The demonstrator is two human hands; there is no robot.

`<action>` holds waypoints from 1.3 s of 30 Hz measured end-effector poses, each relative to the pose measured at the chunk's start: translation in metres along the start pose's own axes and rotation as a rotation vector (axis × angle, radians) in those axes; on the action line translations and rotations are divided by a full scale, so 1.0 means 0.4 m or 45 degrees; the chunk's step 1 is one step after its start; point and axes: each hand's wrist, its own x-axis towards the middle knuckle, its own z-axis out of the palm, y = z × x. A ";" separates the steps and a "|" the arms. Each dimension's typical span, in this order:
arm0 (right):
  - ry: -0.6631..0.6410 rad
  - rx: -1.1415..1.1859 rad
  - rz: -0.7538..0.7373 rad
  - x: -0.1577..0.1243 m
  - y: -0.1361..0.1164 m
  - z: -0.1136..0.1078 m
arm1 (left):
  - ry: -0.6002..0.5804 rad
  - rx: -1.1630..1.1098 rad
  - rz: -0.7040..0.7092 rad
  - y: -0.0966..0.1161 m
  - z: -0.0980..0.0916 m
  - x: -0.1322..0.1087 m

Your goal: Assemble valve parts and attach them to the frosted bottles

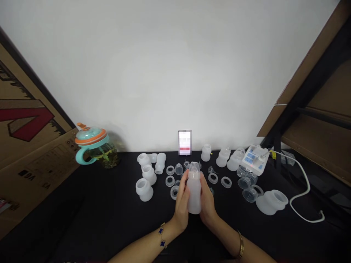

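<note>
Between my two hands stands a frosted white baby bottle, upright, with a clear dome cap on its top. My left hand is wrapped round its left side, and my right hand grips the right side. Just behind my hands lie loose clear collar rings, among them one ring on the left and another ring on the right. Small clear caps and nipples, such as one cap, are scattered there too; some are partly hidden by my hands and the bottle.
Open frosted bottles stand at left on the black table. Capped bottles, a white device with a white cable and a wide bottle are at right. A teal-handled jug and a phone are at the back.
</note>
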 end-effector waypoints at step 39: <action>0.503 -1.327 -1.395 0.134 -0.217 -0.178 | -0.032 0.636 0.202 0.000 -0.034 0.040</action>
